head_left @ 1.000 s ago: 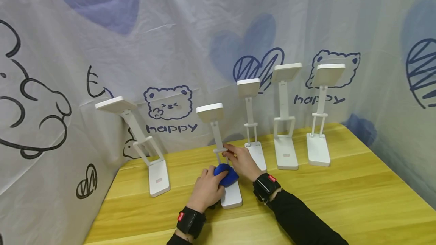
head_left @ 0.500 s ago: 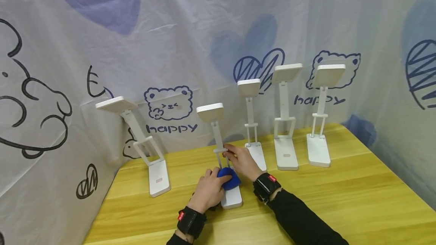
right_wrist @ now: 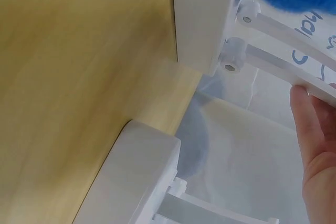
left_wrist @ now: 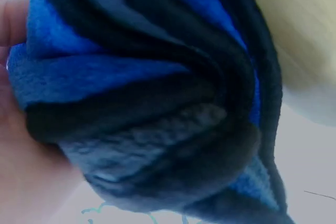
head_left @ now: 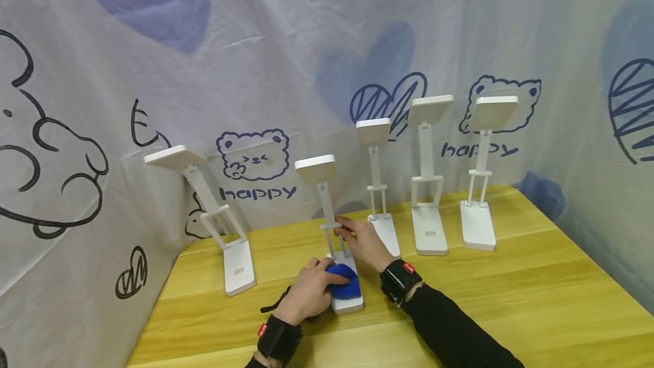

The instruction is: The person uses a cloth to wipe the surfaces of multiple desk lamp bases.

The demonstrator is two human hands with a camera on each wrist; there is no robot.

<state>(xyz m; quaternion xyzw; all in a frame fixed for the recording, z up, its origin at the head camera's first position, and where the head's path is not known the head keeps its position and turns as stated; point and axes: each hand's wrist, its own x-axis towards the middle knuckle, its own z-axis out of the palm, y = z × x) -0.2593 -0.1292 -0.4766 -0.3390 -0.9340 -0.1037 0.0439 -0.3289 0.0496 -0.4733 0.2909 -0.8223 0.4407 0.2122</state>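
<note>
A white desk lamp (head_left: pixel 327 200) stands upright near the middle of the table. My left hand (head_left: pixel 305 289) holds a blue cloth (head_left: pixel 349 292) on top of its base, the index finger stretched across it. In the left wrist view the cloth (left_wrist: pixel 58 80) is bunched in folds with dark edging, the fingers mostly hidden behind it. My right hand (head_left: pixel 365 243) pinches the same lamp by its thin support rods, just at the crossbar. The right wrist view shows a finger (right_wrist: pixel 307 116) against one rod (right_wrist: pixel 273 66), above the lamp's base (right_wrist: pixel 202 24).
Another white lamp (head_left: pixel 239 268) stands to the left. Three more, a short one (head_left: pixel 374 169), a taller one (head_left: pixel 429 226) and the rightmost one (head_left: pixel 477 226), line the back right. My right hand overlaps the short one's base. A printed curtain (head_left: pixel 286 72) hangs behind the wooden table (head_left: pixel 460 305).
My left hand has slid the blue cloth down along the lamp's base, from beside the rods toward its near end. The cloth now lies flatter. My right hand and the lamp stay put.
</note>
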